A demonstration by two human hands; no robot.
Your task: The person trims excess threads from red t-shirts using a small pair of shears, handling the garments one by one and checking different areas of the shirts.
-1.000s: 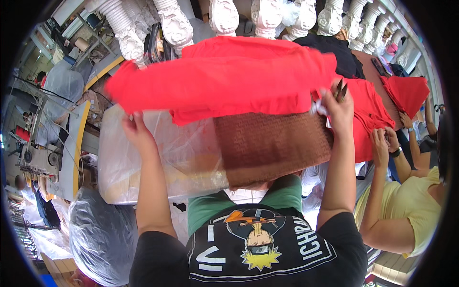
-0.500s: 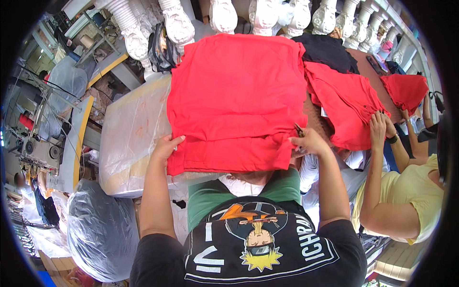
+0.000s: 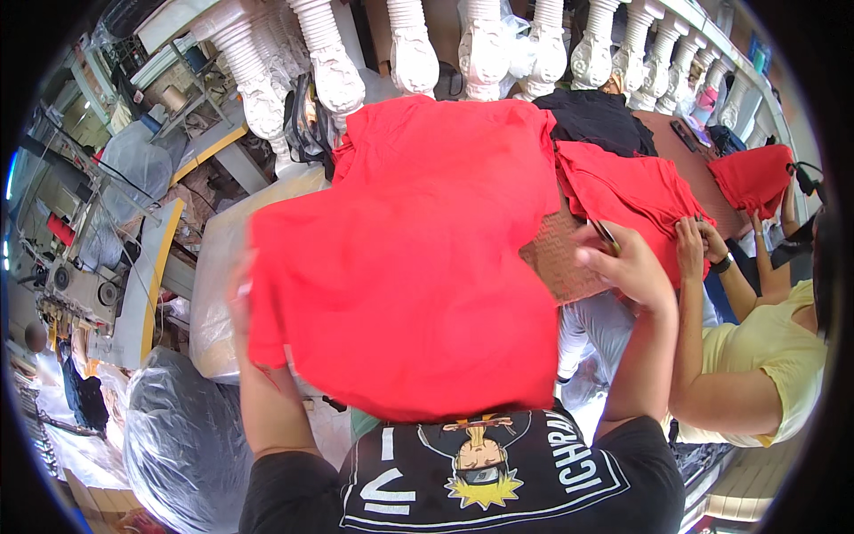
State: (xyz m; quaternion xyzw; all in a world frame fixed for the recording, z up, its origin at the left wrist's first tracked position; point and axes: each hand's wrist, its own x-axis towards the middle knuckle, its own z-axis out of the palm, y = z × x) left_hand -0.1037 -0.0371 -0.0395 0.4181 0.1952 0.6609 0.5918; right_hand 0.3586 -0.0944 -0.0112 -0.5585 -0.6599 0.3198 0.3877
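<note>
A large red cloth (image 3: pixel 409 294) is spread broadly between the two hands, with its near edge brought over the front of the black shirt (image 3: pixel 534 498) in this view. At its left edge the left hand (image 3: pixel 240 289) is placed, blurred and partly covered; the cloth seems to be gripped there, though how far the fingers are closed cannot be told. By the right hand (image 3: pixel 627 264), just apart from the cloth's right side, small dark snips (image 3: pixel 608 236) are held in curled fingers, points jutting up and away. Between that hand and the cloth, a brown patterned surface (image 3: pixel 565 254) is exposed. Beyond the right hand, a black cloth (image 3: pixel 596 120) is laid. To its right, a second red garment (image 3: pixel 636 191) is handled by a co-worker in a yellow top (image 3: pixel 756 374). Left of the left hand, a plastic-wrapped block (image 3: pixel 218 276) is partly seen; white balusters (image 3: pixel 414 58) are lined up beyond both hands.
</note>
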